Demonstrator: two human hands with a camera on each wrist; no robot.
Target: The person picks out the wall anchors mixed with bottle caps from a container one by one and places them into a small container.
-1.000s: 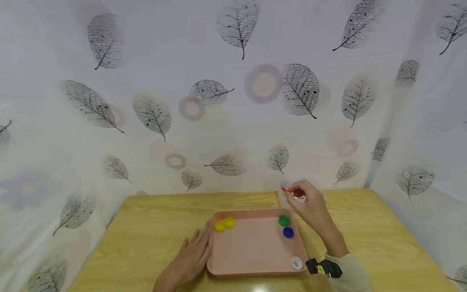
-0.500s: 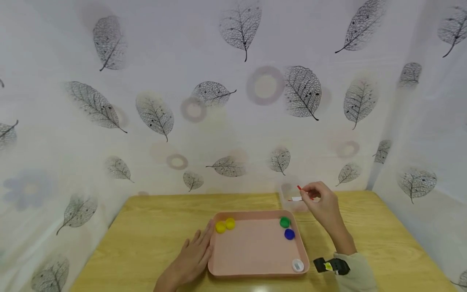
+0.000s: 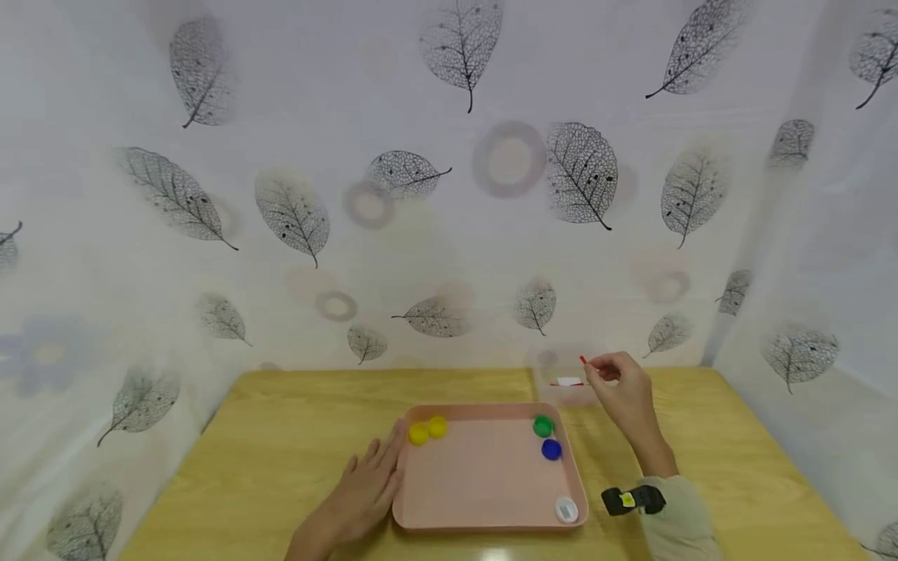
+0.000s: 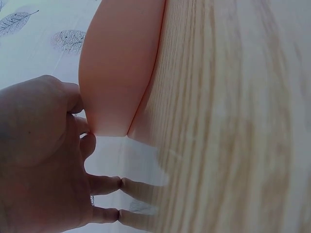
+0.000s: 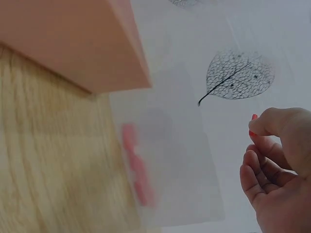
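My right hand pinches a small red stick-like piece between thumb and index finger. It is held above a translucent box behind the pink tray. In the right wrist view, the red piece's tip pokes out past the fingertips, and the rest is hidden. My left hand lies at the tray's left side, its fingers stretched out and touching the outer wall. The left wrist view shows this hand beside the tray wall, fingertips down on the table.
Two yellow caps sit in the tray's back left corner. A green cap, a blue cap and a white round piece lie along its right side. Red pieces and a white slip show inside the box. A leaf-print curtain hangs behind.
My right hand has shifted to the right with the red piece still pinched, uncovering more of the box. My left hand stays at the tray. The head view has shifted slightly.
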